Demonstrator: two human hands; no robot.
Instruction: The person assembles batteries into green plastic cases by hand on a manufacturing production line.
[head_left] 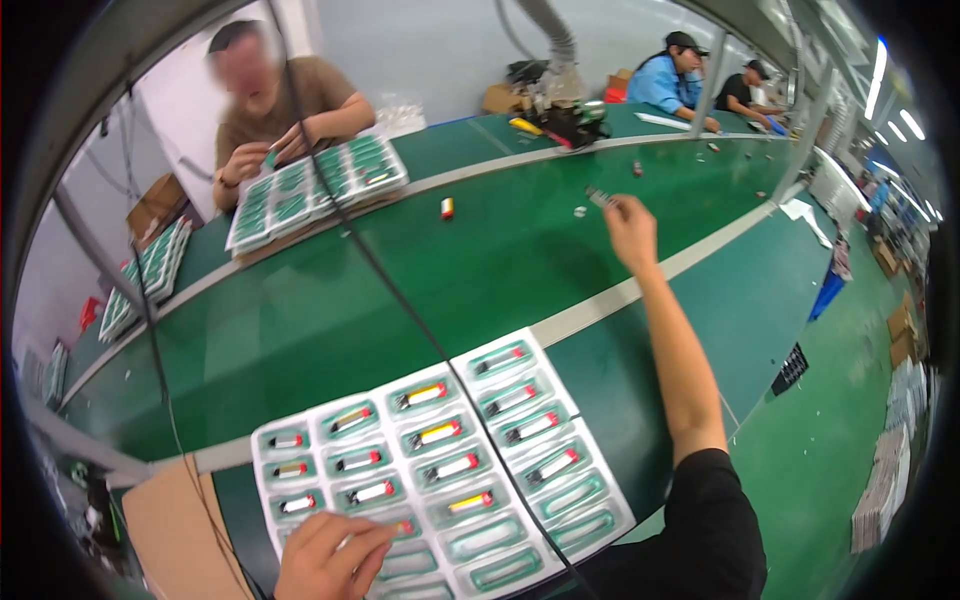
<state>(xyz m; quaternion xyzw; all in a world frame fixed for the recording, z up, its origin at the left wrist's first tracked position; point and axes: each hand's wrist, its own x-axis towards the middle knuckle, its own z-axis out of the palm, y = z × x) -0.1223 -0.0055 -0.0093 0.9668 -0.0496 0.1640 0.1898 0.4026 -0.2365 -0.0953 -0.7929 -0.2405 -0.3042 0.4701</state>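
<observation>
A white blister tray point(478, 415) with green-looking compartments lies in front of me. Its upper compartments hold small slim pieces, some white with red ends point(372, 491), some yellow with red ends point(434, 434), most with a dark tip. My left hand point(335, 557) is over the tray's lower left, thumb and fingers pinched on a red-ended piece point(402, 527) at a compartment; the fingers partly cover it. My right hand point(632, 232) reaches far out over the green conveyor belt point(490, 255). Its fingers are closed on a small slim piece point(598, 196), blurred, its kind unclear.
A loose red-and-white piece point(447, 208) and a small clear bit point(580, 212) lie on the belt. Across it, a person works over another tray point(330, 185). A black cable point(385, 275) hangs across my view. Cardboard point(180, 530) lies left of my tray.
</observation>
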